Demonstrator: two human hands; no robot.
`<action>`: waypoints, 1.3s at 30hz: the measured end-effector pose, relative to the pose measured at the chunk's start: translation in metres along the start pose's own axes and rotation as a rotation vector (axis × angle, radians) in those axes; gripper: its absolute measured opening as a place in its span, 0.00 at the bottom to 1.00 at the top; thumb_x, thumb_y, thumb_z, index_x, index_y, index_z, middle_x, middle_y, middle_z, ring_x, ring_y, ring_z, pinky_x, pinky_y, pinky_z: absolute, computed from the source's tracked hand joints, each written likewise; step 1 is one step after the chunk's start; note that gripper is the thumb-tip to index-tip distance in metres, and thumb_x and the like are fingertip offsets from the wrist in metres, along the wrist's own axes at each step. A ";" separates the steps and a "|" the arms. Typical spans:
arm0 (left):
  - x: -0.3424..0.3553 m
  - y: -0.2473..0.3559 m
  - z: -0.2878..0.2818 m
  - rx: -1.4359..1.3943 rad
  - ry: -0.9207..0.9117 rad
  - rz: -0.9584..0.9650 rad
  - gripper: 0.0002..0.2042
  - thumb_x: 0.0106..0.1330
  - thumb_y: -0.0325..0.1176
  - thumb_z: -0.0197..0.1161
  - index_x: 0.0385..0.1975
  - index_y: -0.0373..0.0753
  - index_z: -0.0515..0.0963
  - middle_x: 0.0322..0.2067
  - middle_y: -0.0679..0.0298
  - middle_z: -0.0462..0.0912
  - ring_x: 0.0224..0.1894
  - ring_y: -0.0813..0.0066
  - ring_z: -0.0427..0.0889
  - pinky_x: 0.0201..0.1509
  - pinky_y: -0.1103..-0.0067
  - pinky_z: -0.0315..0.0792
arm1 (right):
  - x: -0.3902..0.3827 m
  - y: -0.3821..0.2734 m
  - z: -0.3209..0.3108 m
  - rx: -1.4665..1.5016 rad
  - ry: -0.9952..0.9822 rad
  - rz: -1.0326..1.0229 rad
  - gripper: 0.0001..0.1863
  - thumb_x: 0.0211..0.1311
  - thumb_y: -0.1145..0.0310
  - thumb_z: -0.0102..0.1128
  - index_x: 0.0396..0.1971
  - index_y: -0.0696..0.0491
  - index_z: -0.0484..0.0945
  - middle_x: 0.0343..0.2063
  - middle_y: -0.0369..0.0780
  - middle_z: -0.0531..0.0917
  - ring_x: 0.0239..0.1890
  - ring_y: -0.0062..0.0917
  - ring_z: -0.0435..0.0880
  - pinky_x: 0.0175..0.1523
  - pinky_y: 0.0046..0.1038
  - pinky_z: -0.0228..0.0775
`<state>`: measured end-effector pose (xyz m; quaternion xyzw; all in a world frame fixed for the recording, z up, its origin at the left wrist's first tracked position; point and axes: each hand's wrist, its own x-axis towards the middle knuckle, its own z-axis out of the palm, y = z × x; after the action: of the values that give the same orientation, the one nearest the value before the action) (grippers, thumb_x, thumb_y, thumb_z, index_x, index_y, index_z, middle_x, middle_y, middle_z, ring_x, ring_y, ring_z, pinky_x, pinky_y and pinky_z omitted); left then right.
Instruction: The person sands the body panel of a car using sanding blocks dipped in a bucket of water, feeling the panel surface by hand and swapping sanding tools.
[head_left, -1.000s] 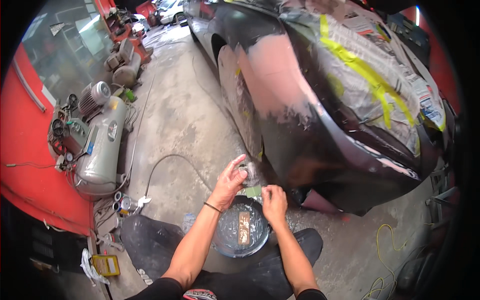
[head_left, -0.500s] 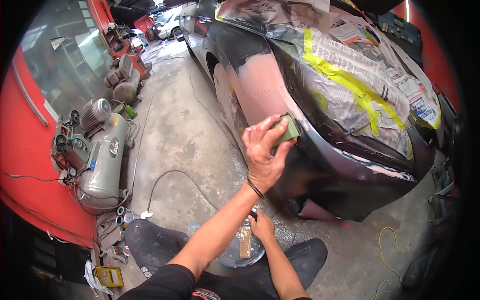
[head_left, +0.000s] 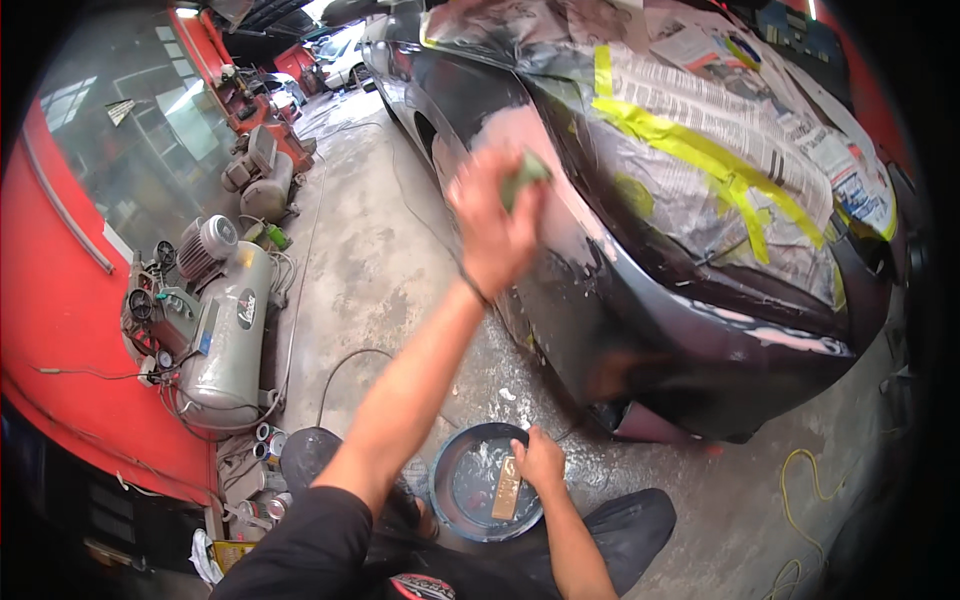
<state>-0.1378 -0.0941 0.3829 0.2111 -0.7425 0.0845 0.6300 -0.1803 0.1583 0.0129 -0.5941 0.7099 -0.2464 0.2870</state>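
My left hand (head_left: 495, 220) is raised to the car's corner, blurred by motion, its fingers closed round a green block (head_left: 527, 182) that looks like a sponge or sanding pad. The block is at the pink primed patch (head_left: 560, 200) on the dark car panel (head_left: 480, 100); whether it touches is hard to tell. Lower down, my right hand (head_left: 542, 460) grips the rim of a dark round basin (head_left: 440, 505) between my legs. A brown rectangular block (head_left: 507, 488) lies in the basin beside that hand, with whitish streaks around it.
Newspaper (head_left: 730, 140) held by yellow tape covers the car's glass. At left stand a grey air compressor (head_left: 225, 340) and a smaller compressor (head_left: 265, 190) by the red wall. A hose (head_left: 340, 370) crosses the concrete; a yellow cord (head_left: 795, 490) lies at right. Cans (head_left: 270, 440) sit near my knee.
My left hand has moved up and left along the panel with the green block, onto the pink patch. The basin shows more fully; my right hand stays at its rim. The view has shifted slightly.
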 end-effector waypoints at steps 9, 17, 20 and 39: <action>-0.034 0.042 0.003 0.076 -0.004 -0.032 0.19 0.72 0.28 0.75 0.60 0.33 0.82 0.57 0.50 0.89 0.60 0.56 0.88 0.67 0.66 0.79 | -0.001 0.007 -0.009 -0.053 -0.034 0.057 0.26 0.76 0.51 0.69 0.60 0.57 0.81 0.53 0.54 0.90 0.57 0.53 0.91 0.61 0.54 0.83; 0.018 -0.025 0.000 -0.113 -0.057 -0.008 0.20 0.68 0.34 0.75 0.60 0.44 0.85 0.57 0.56 0.88 0.60 0.49 0.85 0.72 0.57 0.66 | -0.002 -0.012 -0.009 -0.015 -0.025 0.067 0.26 0.76 0.50 0.70 0.59 0.57 0.82 0.52 0.53 0.91 0.56 0.53 0.91 0.61 0.53 0.83; -0.008 0.016 -0.014 0.108 -0.188 0.081 0.21 0.70 0.29 0.76 0.62 0.36 0.84 0.63 0.50 0.88 0.62 0.50 0.88 0.67 0.61 0.78 | -0.006 0.004 -0.006 -0.013 -0.002 0.068 0.26 0.76 0.50 0.69 0.59 0.57 0.82 0.52 0.53 0.90 0.55 0.54 0.91 0.61 0.53 0.83; 0.058 -0.031 -0.009 0.181 -0.242 0.297 0.20 0.68 0.30 0.80 0.59 0.38 0.84 0.57 0.53 0.92 0.56 0.49 0.93 0.63 0.65 0.84 | 0.004 0.007 -0.009 -0.022 0.021 0.062 0.25 0.77 0.50 0.69 0.57 0.58 0.83 0.51 0.54 0.91 0.54 0.54 0.91 0.59 0.54 0.83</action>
<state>-0.1231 -0.1304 0.4363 0.1635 -0.8251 0.2167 0.4955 -0.1917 0.1558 0.0140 -0.5724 0.7335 -0.2358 0.2804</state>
